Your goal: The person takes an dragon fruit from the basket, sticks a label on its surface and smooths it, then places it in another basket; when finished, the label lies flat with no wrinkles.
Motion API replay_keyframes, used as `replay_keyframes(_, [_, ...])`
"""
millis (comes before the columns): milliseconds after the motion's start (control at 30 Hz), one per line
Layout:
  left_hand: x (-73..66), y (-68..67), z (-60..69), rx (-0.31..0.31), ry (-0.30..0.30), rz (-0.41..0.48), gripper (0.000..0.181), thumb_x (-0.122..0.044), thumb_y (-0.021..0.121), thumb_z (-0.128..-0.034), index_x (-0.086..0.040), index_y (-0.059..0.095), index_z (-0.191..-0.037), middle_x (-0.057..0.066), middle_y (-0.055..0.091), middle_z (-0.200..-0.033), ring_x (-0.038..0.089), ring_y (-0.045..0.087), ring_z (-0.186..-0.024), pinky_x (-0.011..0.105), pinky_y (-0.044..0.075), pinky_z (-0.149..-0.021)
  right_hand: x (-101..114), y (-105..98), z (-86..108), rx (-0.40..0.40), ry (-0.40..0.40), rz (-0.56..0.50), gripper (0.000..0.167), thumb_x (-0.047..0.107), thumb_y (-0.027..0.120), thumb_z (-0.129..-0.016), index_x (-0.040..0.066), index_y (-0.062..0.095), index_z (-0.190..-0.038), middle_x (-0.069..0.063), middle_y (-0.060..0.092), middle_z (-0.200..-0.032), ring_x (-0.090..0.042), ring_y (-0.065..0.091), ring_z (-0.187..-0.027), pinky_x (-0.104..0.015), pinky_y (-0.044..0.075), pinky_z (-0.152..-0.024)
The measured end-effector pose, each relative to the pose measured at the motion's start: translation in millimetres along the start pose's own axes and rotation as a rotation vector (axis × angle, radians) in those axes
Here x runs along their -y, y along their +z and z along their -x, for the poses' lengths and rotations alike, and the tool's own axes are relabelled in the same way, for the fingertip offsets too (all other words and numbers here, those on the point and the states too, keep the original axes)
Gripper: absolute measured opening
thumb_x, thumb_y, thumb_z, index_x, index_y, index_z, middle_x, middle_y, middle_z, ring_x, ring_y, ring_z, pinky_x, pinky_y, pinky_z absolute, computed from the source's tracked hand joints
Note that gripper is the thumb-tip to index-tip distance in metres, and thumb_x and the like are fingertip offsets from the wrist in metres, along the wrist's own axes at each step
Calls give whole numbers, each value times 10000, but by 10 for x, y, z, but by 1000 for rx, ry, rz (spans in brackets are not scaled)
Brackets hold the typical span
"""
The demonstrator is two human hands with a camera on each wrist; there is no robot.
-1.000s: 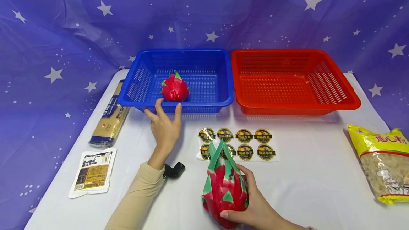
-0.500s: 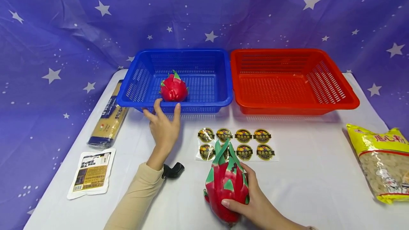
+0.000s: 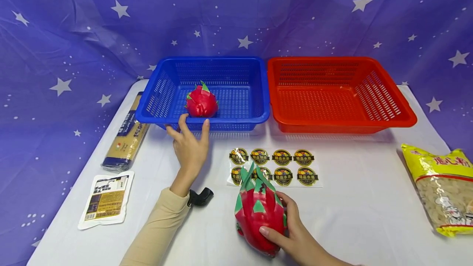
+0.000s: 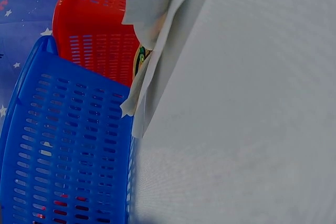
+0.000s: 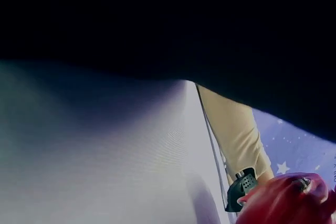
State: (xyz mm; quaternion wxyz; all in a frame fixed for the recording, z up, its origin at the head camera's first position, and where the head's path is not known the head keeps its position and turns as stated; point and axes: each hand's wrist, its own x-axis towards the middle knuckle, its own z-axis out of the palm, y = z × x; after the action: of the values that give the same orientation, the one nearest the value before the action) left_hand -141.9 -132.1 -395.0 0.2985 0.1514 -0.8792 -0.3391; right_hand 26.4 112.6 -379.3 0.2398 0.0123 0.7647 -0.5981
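Observation:
My right hand (image 3: 299, 233) holds a large red dragon fruit (image 3: 258, 216) with green leaf tips, thumb across its front and fingers round its far side. In the right wrist view, part of the dragon fruit (image 5: 286, 200) shows at the lower right, while a dark shape covers the top. My left hand (image 3: 190, 149) rests its fingertips at the front rim of the blue basket (image 3: 236, 121). A smaller dragon fruit (image 3: 201, 102) lies inside that basket, just beyond those fingers. No left fingers appear in the left wrist view, where the blue basket's wall (image 4: 73, 145) fills the left side.
A sheet of round stickers (image 3: 282, 167) lies behind the large fruit. The red basket (image 3: 341, 129) stands right of the blue one. At left lie a spaghetti pack (image 3: 125, 138) and a white pouch (image 3: 107, 200); at right, a yellow pasta bag (image 3: 443, 192).
The large dragon fruit has turned slightly in my right hand, and its lower end has shifted a little away from me. My left hand stays at the basket rim.

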Motion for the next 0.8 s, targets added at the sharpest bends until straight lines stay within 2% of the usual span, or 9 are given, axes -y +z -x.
replay_keyframes(233, [12, 10, -2, -9, 8, -3, 663, -640, 463, -811, -198, 343, -1291, 293, 174, -1357, 471, 528, -899, 530, 412, -770, -6, 4, 6, 11, 2, 12, 783, 288, 658, -789, 214, 125, -1358, -86, 289, -1340, -322, 308, -1245, -360, 527, -785])
replay_keyframes(400, [2, 13, 4, 6, 3, 5, 673, -635, 466, -812, -199, 334, -1308, 294, 155, -1376, 475, 520, -945, 534, 406, -795, -8, -24, 7, -7, -8, 54, 790, 302, 665, -781, 183, 142, -1360, -96, 305, -1314, -308, 319, -1234, -338, 524, -787])
replay_keyframes(633, [-14, -9, 12, 64, -23, 19, 719, -637, 457, -817, -220, 270, -1373, 329, 65, -1409, 516, 482, -990, 562, 379, -835, 30, -128, -31, -103, -68, 126, 726, 299, 630, -811, 142, 184, -1361, -81, 338, -1254, -205, 393, -1084, -226, 471, -751])
replay_keyframes(800, [-26, -18, 40, 76, -54, 52, 768, -620, 427, -841, -203, 152, -1425, 295, 134, -1378, 498, 458, -1011, 544, 358, -862, 68, -277, -88, -185, -148, 183, 607, 258, 567, -874, 95, 244, -1361, -93, 415, -1241, -164, 460, -1043, -219, 446, -785])
